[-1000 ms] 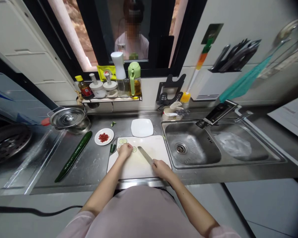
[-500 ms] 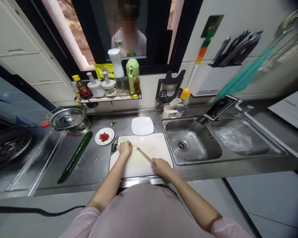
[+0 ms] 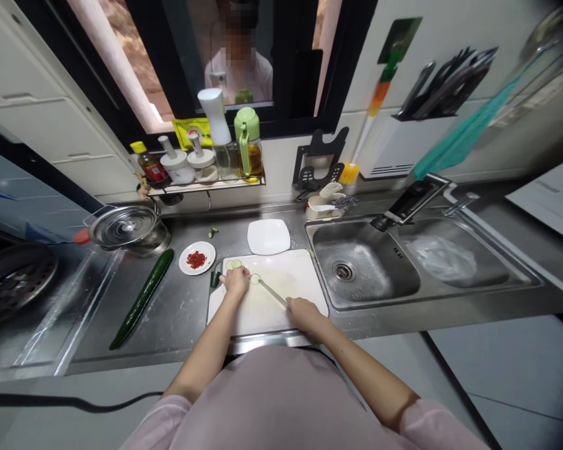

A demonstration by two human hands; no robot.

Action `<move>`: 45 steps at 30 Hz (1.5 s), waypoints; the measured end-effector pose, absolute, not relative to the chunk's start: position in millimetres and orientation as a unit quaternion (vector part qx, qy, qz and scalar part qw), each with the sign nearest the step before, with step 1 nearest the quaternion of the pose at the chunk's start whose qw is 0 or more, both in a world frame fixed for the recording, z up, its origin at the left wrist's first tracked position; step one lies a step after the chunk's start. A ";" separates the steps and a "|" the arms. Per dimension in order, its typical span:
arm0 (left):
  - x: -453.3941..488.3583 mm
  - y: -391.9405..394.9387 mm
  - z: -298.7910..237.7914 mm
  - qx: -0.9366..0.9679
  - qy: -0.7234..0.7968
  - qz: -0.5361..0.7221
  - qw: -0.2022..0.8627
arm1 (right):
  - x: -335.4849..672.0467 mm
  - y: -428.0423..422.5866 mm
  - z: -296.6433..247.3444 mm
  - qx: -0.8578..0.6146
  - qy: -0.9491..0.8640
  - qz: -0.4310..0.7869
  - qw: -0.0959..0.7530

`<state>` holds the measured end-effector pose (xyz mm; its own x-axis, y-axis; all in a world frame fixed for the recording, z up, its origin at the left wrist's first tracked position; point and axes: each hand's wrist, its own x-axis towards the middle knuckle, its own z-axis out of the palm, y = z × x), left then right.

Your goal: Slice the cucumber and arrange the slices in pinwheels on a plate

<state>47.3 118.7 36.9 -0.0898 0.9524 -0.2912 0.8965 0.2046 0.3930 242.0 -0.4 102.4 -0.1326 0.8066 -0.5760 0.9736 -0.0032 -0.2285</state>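
Observation:
On the white cutting board (image 3: 281, 315), my right hand (image 3: 306, 314) grips a knife (image 3: 273, 292) by its handle, the blade pointing up and left. A round pale cucumber slice (image 3: 255, 279) lies at the blade's tip. My left hand (image 3: 236, 283) rests on the board just left of that slice, fingers curled and thumb out to the left; what is under its fingers is hidden. Behind it are more pale cucumber slices (image 3: 230, 265). A dark green cucumber piece (image 3: 214, 279) sits by the board's left edge, next to my thumb.
A whole cucumber (image 3: 142, 299) and a small plate of chopped red pieces (image 3: 188, 265) lie to the left. Behind the board is a white square plate (image 3: 268, 236). A lidded pot (image 3: 131, 234) stands back left; the sink (image 3: 356, 290) is right. Bottles (image 3: 248, 147) fill a shelf (image 3: 197, 187).
The camera view has shifted slightly. Both hands, the knife and the slice at its tip stay in nearly the same places on the board.

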 end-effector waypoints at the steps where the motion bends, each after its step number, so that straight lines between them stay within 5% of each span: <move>1: 47.5 118.7 37.1 0.628 0.736 0.056 0.246 | 241.3 0.1 102.3 0.644 0.691 -0.297 0.143; 45: 49.6 121.8 43.5 0.635 0.732 0.035 0.244 | 225.6 18.3 98.8 0.648 0.681 -0.310 0.145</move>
